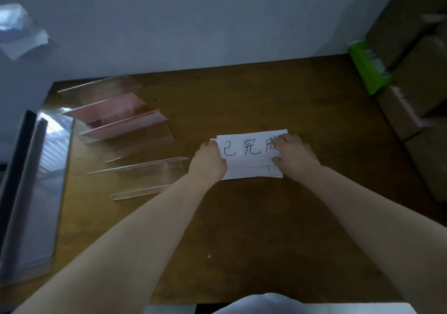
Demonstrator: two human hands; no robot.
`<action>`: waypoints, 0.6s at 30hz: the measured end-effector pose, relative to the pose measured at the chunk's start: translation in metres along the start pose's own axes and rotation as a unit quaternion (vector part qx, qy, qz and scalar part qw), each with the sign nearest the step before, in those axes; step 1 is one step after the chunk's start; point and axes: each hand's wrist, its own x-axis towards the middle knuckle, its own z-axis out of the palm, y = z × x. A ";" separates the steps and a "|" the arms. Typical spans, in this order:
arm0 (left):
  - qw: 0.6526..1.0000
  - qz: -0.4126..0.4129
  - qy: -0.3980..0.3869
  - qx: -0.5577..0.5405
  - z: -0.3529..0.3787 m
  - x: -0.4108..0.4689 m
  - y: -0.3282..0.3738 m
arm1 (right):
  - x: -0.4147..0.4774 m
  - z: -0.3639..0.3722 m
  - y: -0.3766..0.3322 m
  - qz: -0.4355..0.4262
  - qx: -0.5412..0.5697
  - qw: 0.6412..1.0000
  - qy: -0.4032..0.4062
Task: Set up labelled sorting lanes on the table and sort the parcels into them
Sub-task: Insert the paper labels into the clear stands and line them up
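Pressing down on a white label [251, 155] at the centre of the frame, a person's two bare hands work on a brown tabletop [242, 229]. The left hand [210, 160] is clamped on the label's left edge, thumb over the paper; the right hand [294, 155] grips its right edge, fingers spread across the last of three handwritten black characters. The label lies flat and looks folded, a second layer showing along its lower part. Left of centre, four clear plastic sign holders [142, 176] stand in a row running toward the upper left; two of them carry pink inserts [113, 110]. Cardboard parcels [416, 76] are stacked along the right edge of the frame, with a green packet [367, 69] leaning against them. Clear plastic sleeves [36, 193] lie along the left edge.
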 end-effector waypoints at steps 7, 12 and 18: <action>0.998 -0.038 -0.020 0.043 0.012 0.011 -0.003 | 0.033 -0.002 0.008 -0.029 -0.004 0.998 -0.053; 0.998 -0.028 -0.021 0.055 0.010 0.013 0.001 | 0.051 -0.011 0.006 -0.073 -0.066 0.992 -0.081; 0.999 -0.002 -0.019 0.049 0.004 0.007 0.006 | 0.054 -0.014 -0.004 -0.100 -0.138 0.985 -0.014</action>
